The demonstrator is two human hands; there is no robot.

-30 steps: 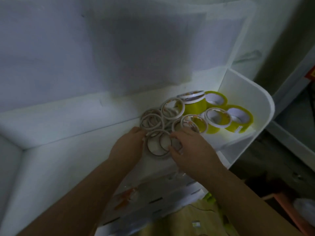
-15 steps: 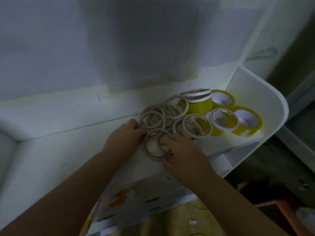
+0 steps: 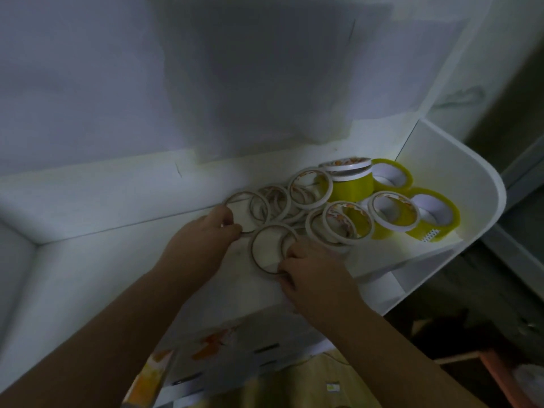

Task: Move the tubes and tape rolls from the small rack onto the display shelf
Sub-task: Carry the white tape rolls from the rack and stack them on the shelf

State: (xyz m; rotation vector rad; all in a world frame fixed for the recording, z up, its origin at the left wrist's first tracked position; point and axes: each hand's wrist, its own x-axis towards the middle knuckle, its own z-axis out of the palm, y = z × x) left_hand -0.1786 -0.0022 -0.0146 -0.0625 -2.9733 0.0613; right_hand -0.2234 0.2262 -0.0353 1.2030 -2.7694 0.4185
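Both hands are down on the white display shelf [image 3: 117, 269] among a spread of tape rolls. The left hand [image 3: 200, 245] has its fingers curled over the near rim of a thin ring of tape [image 3: 232, 198] lying flat, and we see it pinching that rim at the ring's six o'clock. The right hand [image 3: 312, 269] grips the front ring [image 3: 259, 248], fingertips hooked on its rim at about four o'clock, with a second thin ring overlapping it under the fingers.

At twelve o'clock from the hands, a loose heap of thin white rolls [image 3: 279, 201] lies overlapped, some flat, some leaning. One larger white roll [image 3: 310, 188] stands tilted against a yellow roll stack [image 3: 350, 184], which carries white-rimmed rolls on top. Toward two o'clock, two white rolls [image 3: 341, 222] lean side by side in front of the yellow ones, and more yellow tape rolls [image 3: 435, 213] sit in the corner by the shelf's curved end panel [image 3: 459, 178].

At six o'clock, below the shelf edge, a white piece with orange print [image 3: 217, 343] shows, too blurred for us to tell what it is.
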